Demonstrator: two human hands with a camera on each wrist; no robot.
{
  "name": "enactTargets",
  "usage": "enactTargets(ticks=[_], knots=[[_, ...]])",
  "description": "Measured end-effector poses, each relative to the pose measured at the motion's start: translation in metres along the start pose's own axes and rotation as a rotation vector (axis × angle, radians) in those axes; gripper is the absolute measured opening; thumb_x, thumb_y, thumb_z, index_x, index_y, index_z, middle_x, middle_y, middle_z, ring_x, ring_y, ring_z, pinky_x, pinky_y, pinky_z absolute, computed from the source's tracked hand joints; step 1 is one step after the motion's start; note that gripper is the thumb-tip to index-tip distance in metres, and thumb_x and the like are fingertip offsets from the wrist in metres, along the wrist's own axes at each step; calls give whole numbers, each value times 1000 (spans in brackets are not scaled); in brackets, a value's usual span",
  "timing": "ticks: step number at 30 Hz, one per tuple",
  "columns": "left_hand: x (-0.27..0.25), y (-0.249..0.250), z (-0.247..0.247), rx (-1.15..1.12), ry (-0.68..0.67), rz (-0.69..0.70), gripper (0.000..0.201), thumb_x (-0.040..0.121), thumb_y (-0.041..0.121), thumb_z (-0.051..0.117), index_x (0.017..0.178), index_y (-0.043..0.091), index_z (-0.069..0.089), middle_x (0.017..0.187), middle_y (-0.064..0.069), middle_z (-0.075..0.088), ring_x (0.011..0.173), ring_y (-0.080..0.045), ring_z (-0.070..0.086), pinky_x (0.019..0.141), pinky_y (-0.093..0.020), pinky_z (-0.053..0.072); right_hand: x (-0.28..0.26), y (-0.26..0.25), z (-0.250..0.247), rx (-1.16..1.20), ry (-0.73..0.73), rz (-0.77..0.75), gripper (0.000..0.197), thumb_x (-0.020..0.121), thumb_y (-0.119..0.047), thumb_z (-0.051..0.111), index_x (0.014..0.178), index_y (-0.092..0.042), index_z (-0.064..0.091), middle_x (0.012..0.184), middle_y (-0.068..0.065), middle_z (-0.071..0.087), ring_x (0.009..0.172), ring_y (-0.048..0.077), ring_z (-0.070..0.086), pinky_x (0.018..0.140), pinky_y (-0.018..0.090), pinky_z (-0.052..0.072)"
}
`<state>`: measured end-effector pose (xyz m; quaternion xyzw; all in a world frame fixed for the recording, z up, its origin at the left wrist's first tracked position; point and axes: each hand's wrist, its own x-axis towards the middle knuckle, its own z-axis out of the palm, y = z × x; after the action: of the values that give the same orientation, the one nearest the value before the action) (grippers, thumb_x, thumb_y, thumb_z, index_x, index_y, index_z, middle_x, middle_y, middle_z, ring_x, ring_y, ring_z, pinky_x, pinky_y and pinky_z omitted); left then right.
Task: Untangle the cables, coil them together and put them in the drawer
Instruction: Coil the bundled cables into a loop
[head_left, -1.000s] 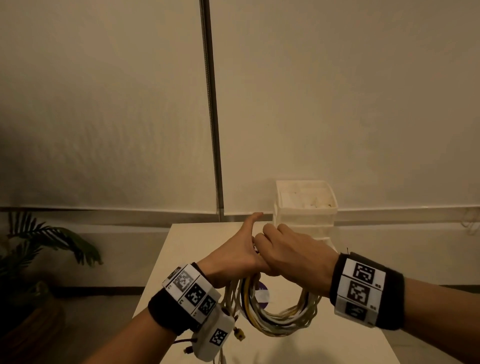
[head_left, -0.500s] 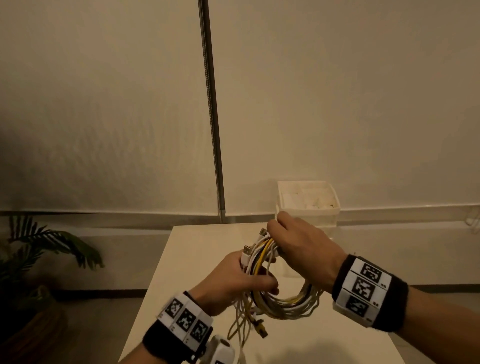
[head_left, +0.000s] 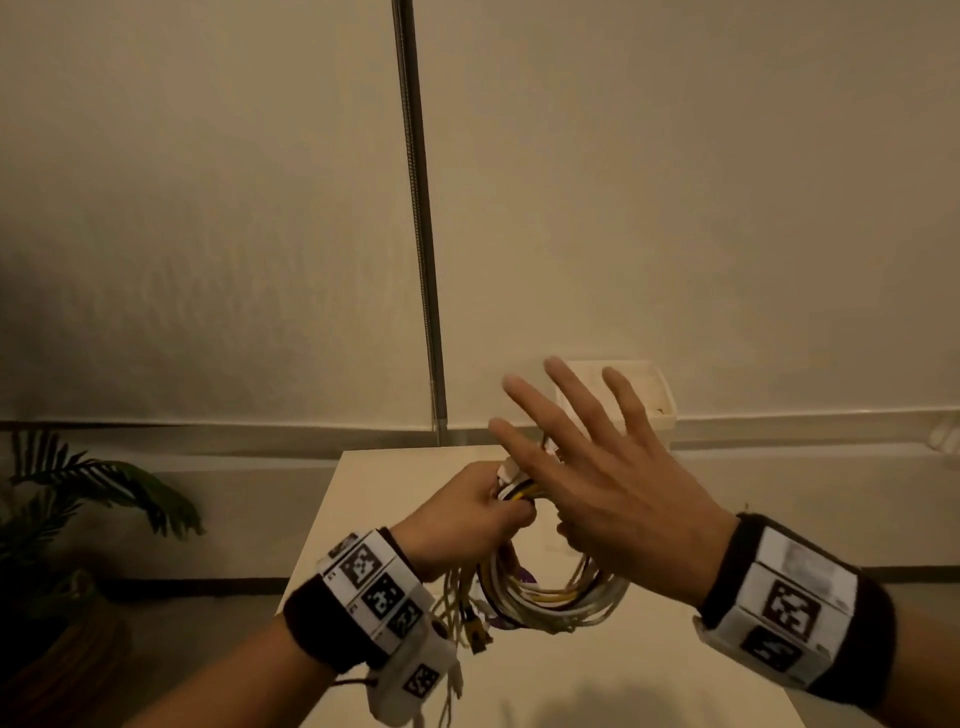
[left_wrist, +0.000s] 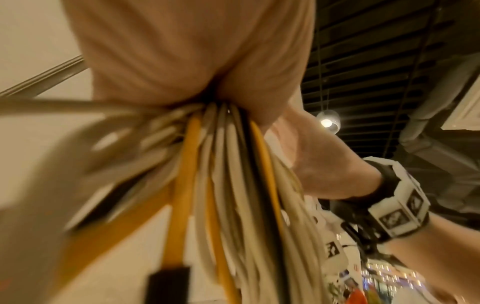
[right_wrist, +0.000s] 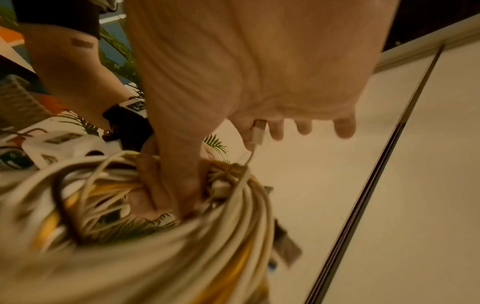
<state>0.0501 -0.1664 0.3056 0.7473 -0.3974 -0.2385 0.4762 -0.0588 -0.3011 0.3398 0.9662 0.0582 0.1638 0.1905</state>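
Pale walls stand behind our white worktop (head_left: 597, 686). Our left hand (head_left: 457, 519) holds a closed grip on the coiled cables (head_left: 550, 597), lifted above the worktop; our right hand (head_left: 613, 493) is spread, touching them. Coiling appears mostly done; loose ends (head_left: 462, 618) dangle, and stowing in the drawer unit (head_left: 660, 400) remains. The loop hangs downward, long axis roughly vertical.
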Motion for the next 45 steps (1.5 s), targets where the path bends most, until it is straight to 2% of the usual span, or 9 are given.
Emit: enactTargets(ticks=[4,9,12,16,20,26,36,40,45], knots=[[3,7,-8,118,-39,0,5,89,5,53,93,2,56,71,-10,55,57,-22,61,69,-52,59,1,5,-22,-62,109,-2,107,54,-45,82,146,-18,35,162,11,2,146,41,-5,108,71,10],[-1,21,-15,78,-136,-60,18,92,7,58,109,5,56,80,-19,64,59,-25,66,60,-36,58,17,-13,-5,5,-194,-58,91,74,-30,72,147,-8,21,150,15,32,142,36,26,115,58,14],[-2,28,-20,47,-173,-119,23,85,1,64,106,8,57,88,-21,70,73,-33,72,74,-45,61,28,-15,2,208,-118,-26,49,86,-19,62,127,-14,37,116,5,47,98,25,57,73,34,47],[-6,26,-21,28,-178,-135,33,80,-3,69,107,10,57,82,-6,72,76,-23,74,74,-35,60,31,-12,2,215,-109,-17,47,89,-19,60,129,-14,36,116,4,45,91,23,56,60,28,34],[-11,11,-17,-43,-47,-203,58,78,2,74,120,19,39,89,-17,73,76,-28,74,74,-41,61,27,-15,7,234,-104,25,41,89,-11,59,125,-14,38,113,5,47,79,18,44,60,28,33],[-20,-13,4,-233,199,-44,40,74,6,79,108,17,61,88,-13,73,82,-28,73,80,-46,60,29,-12,7,342,7,245,21,88,-12,57,103,-18,43,98,2,49,66,18,43,55,30,40],[-25,-13,25,-418,407,40,15,86,-2,64,99,2,57,72,-12,61,53,-31,65,65,-57,58,17,-17,23,619,138,507,20,78,-8,54,94,-17,46,91,0,49,76,25,51,63,38,45],[-19,-4,8,-276,374,104,14,87,-1,63,97,8,59,55,-1,57,38,-24,55,47,-40,52,11,-11,19,812,149,555,21,79,-21,66,97,-20,55,90,-5,54,83,17,54,71,29,46],[-15,8,-11,-50,245,146,12,86,8,69,89,8,58,60,-7,56,40,-21,56,43,-30,48,-3,6,-8,576,-119,310,88,72,-53,67,144,-23,26,143,-2,34,128,21,40,105,44,39]])
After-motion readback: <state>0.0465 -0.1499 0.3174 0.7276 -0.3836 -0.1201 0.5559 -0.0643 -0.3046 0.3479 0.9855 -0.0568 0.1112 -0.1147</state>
